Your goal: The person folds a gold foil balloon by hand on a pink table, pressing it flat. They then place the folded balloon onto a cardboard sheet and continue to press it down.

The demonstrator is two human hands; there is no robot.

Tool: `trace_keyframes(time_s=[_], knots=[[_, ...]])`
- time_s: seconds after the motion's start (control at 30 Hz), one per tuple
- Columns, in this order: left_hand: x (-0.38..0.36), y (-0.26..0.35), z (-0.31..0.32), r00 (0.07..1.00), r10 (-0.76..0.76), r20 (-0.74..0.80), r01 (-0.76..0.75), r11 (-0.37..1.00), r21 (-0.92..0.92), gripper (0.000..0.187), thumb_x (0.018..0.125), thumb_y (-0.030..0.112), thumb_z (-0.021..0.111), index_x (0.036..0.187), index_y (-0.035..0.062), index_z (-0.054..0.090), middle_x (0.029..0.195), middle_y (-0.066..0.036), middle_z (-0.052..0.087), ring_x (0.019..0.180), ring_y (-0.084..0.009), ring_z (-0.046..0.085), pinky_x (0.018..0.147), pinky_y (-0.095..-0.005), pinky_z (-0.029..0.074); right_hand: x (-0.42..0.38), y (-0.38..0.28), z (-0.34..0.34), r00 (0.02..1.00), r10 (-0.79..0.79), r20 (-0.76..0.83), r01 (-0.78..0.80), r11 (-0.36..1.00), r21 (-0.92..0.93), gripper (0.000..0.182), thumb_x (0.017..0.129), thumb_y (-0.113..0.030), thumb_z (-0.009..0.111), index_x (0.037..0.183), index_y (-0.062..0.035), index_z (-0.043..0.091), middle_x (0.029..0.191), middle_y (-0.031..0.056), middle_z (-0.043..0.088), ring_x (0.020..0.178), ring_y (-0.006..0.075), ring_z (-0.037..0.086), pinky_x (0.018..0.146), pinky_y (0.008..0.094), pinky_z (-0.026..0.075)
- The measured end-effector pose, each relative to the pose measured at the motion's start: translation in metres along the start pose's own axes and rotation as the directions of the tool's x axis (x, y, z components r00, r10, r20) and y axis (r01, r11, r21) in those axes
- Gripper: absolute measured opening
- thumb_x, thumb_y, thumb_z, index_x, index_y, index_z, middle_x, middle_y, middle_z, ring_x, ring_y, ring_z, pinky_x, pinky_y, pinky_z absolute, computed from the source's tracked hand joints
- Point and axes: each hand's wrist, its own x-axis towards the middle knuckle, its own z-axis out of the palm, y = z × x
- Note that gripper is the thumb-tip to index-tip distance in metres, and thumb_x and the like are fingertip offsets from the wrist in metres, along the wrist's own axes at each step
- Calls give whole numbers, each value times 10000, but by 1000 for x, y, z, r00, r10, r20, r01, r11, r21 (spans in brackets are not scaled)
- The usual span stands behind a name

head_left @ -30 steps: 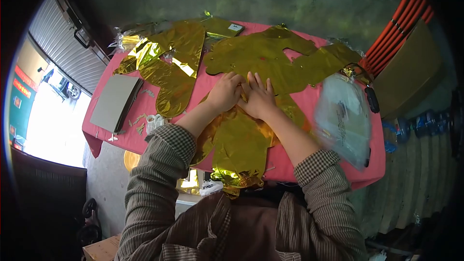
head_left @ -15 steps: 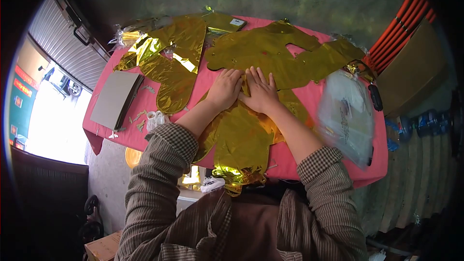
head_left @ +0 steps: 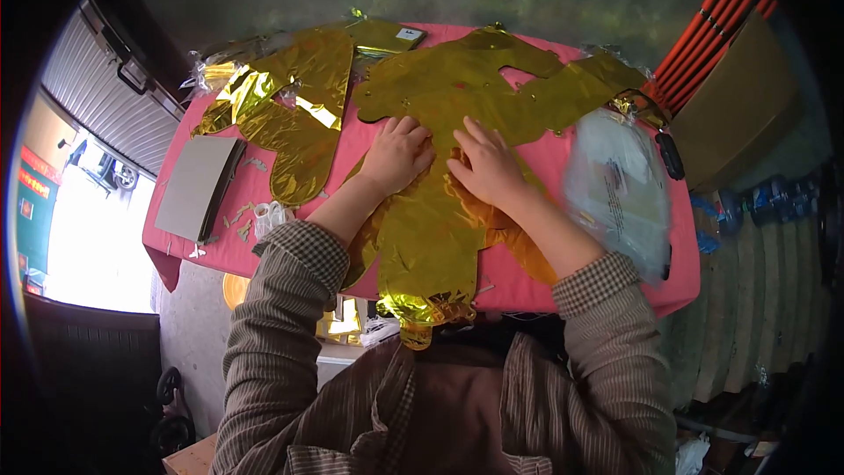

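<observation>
A flat gold foil balloon [head_left: 431,237] lies across the near edge of the table, its lower end hanging over. My left hand [head_left: 397,156] rests on its upper part, fingers curled in against the foil. Just to the right, my right hand [head_left: 489,167] is over the same balloon, fingers bent and apart, thumb near a creased orange-tinted edge. A gap separates the two hands. Beyond them lies another large flat gold foil balloon [head_left: 448,79]. A third gold foil piece [head_left: 303,154] spreads out at the left. What lies beneath my fingers is hidden.
The table has a pink cloth [head_left: 549,167]. A grey board stack [head_left: 200,186] lies at left beside small pale scraps. Clear plastic bags [head_left: 615,198] lie at right near a black object [head_left: 669,156]. Orange-red tubes [head_left: 708,26] and a cardboard box [head_left: 747,101] stand beyond the right side.
My hands have moved apart. The left fingers have curled and the right hand has lifted from lying flat. The near balloon's right side is now more creased. The whole view has shifted slightly.
</observation>
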Motion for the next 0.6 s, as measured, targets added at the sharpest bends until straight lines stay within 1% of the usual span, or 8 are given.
trace_keyframes(time_s=[0.03,0.07,0.13,0.3,0.37,0.4,0.47,0.6], knots=[[0,0,0,1000,0,-1,0,1000,6,324,781,209,605,1058,48,569,1034,-118,515,984,-301,473,889,-389,387,-8,-2,-4,997,-19,69,30,988,-154,562,848,-347,542,1269,3,417,1385,211,332,1292,348,306,1056,432,261],[0,0,0,1000,0,-2,0,1000,14,326,781,211,606,1061,49,568,1033,-118,515,983,-302,473,891,-388,387,-14,-2,-4,997,-16,70,26,987,-157,562,848,-347,542,1269,3,417,1385,211,332,1292,348,306,1056,432,261],[1,1,-1,1000,3,5,-3,1000,14,322,782,209,605,1059,48,568,1035,-118,514,983,-301,473,889,-389,388,-25,1,0,985,-1,174,31,985,-171,625,874,-406,492,1310,22,362,1403,221,294,1314,345,268,1075,440,227],[6,-2,-3,1000,18,4,-18,1000,7,267,787,212,593,1009,64,597,999,-89,531,981,-285,486,861,-380,407,-30,2,10,992,-24,123,54,968,-245,647,901,-421,427,1317,63,322,1395,233,301,1320,347,253,1082,439,206],[13,-1,-10,994,-56,99,62,996,-68,258,785,181,589,1013,61,604,1001,-100,542,992,-293,488,870,-382,415,-30,2,10,991,-33,127,67,960,-271,649,906,-421,411,1316,72,316,1393,234,303,1320,346,253,1084,439,202],[16,2,-12,994,-56,99,63,996,-68,258,785,181,589,1013,61,604,1001,-100,542,992,-293,488,870,-382,415,-30,2,10,990,-28,136,66,957,-283,647,907,-421,408,1317,71,317,1390,236,307,1318,346,257,1083,438,202],[23,12,-11,993,115,40,-110,989,-102,262,790,137,579,1029,29,589,979,-136,547,964,-323,501,867,-371,421,-29,0,10,989,-27,146,69,953,-294,646,907,-421,406,1317,70,318,1387,237,311,1316,345,260,1083,438,202],[26,20,9,983,133,125,-113,982,-152,238,795,113,570,1022,44,593,991,-120,544,966,-308,498,863,-375,416,-29,-2,7,990,-20,139,60,956,-287,626,905,-402,410,1320,59,322,1381,241,318,1312,344,271,1082,439,203]])
